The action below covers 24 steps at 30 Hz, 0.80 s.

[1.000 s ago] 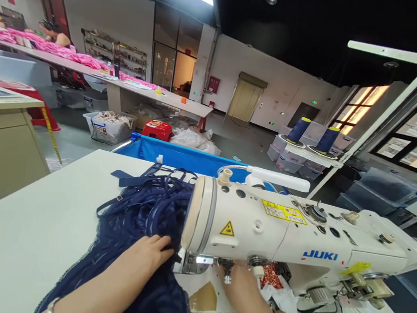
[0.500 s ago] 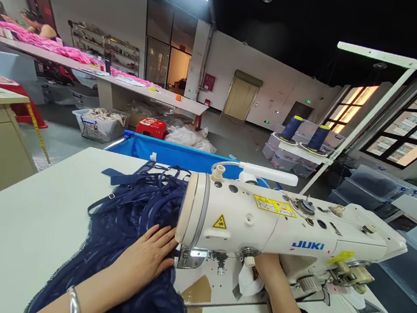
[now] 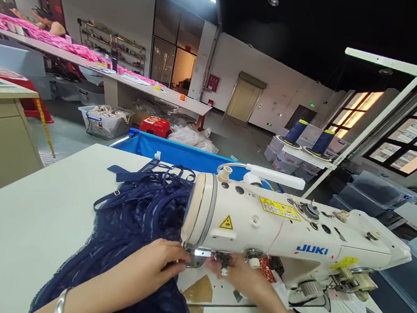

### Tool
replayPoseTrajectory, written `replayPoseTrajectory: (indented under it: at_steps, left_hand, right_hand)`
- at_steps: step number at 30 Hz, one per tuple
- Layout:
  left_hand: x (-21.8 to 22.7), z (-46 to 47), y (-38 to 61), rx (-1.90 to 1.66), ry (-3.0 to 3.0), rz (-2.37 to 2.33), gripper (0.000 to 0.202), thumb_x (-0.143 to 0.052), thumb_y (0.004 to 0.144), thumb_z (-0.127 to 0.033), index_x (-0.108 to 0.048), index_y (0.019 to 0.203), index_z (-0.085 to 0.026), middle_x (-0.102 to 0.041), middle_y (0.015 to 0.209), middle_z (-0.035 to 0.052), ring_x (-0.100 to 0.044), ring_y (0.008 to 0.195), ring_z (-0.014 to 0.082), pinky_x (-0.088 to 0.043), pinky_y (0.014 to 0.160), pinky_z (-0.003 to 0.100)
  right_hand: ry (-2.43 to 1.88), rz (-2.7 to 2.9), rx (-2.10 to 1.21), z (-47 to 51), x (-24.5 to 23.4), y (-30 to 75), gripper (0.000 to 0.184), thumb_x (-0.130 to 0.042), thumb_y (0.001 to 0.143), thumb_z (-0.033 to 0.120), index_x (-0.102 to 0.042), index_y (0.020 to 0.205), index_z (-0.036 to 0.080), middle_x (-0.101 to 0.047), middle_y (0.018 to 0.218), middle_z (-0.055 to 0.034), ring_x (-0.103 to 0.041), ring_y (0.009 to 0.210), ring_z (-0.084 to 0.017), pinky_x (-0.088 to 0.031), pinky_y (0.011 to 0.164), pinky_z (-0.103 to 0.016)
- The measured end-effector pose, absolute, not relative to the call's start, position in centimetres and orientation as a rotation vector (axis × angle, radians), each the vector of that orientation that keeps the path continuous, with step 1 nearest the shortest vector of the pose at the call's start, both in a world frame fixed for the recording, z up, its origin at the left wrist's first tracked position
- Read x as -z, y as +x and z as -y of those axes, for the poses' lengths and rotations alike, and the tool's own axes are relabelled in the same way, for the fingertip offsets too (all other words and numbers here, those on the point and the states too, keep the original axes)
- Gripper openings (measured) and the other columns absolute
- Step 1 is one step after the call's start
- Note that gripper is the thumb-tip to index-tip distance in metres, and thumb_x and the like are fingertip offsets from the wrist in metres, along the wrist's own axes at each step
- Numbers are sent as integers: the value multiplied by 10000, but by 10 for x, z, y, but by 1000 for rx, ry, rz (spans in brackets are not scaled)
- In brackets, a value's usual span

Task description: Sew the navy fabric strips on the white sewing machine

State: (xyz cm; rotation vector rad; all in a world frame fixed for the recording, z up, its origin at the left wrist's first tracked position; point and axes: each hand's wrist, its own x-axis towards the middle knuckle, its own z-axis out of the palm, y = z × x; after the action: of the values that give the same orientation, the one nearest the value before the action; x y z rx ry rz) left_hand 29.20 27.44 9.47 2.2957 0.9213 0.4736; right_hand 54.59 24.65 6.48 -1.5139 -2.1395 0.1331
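Note:
A navy lace garment with thin straps (image 3: 137,218) is heaped on the table, left of a white JUKI sewing machine (image 3: 246,221). My left hand (image 3: 162,262) rests over the garment's right side, thumb and fingers drawn together beside the needle area (image 3: 198,260). What lies between those fingertips is too small to make out. Reaching in from the right, under the machine's arm, is my right hand (image 3: 242,278). Its fingertips point left toward the needle area and are partly covered by machine parts, so its grip is hidden.
Two navy thread cones (image 3: 296,132) stand on a rack behind the machine. A blue cloth bin (image 3: 179,152) borders the table's far edge. Brown tape (image 3: 199,290) is stuck by the machine bed. A person (image 3: 48,21) sits at a far table with pink fabric (image 3: 73,51).
My left hand has gone from lying flat on the garment to curled fingers at the needle area. My right hand has moved left from deep under the machine arm toward the needle.

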Motion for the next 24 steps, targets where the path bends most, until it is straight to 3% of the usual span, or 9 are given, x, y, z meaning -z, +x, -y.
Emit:
replayPoseTrajectory:
  at_steps: [3,6,9,15,19,24]
  left_hand:
    - [-89,-274,298,-477,2088,-901,176,-550,905,-269,-706,979,-232,-735,977,-18,-666,906,178,-476,799,253]
    - [-81,-278,303,-512,1948,-903,143,-577,849,-247,-689,923,-197,-734,904,-14,-660,856,181,-469,751,249]
    - [-73,-283,306,-555,1869,-909,132,-608,828,-277,-683,881,-182,-726,864,-13,-646,831,181,-460,729,249]
    - [-66,-288,305,-580,1926,-919,215,-631,853,-361,-701,762,-179,-692,752,-12,-609,762,163,-449,713,238]
    - [-62,-288,306,-612,2012,-856,179,-587,887,-297,-733,853,-199,-728,845,2,-640,794,156,-469,761,230]
    - [-52,-290,307,-699,2327,-986,165,-556,894,-176,-713,844,-191,-702,825,26,-644,770,165,-484,738,241]
  right_hand:
    - [-1254,2012,-841,-243,-53,517,267,-568,925,476,-696,916,242,-735,808,38,-696,720,-135,-561,677,-232]
    - [-1092,1598,-1274,-246,-43,502,341,-696,810,526,-673,830,187,-723,833,-19,-693,841,-187,-541,824,-313]
    - [-1095,1420,-1354,-250,-35,500,317,-797,738,480,-699,817,189,-728,849,-22,-679,874,-199,-509,869,-331]
    - [-1051,1273,-1480,-251,-35,501,376,-878,655,469,-751,885,200,-716,828,-5,-625,756,-151,-499,753,-286]
    - [-1022,1316,-1436,-252,-36,500,357,-831,720,493,-750,893,191,-681,771,3,-567,657,-112,-479,664,-261]
    - [-1156,1341,-1412,-253,-30,502,534,-767,712,644,-720,928,157,-667,764,-26,-611,688,-146,-467,589,-254]
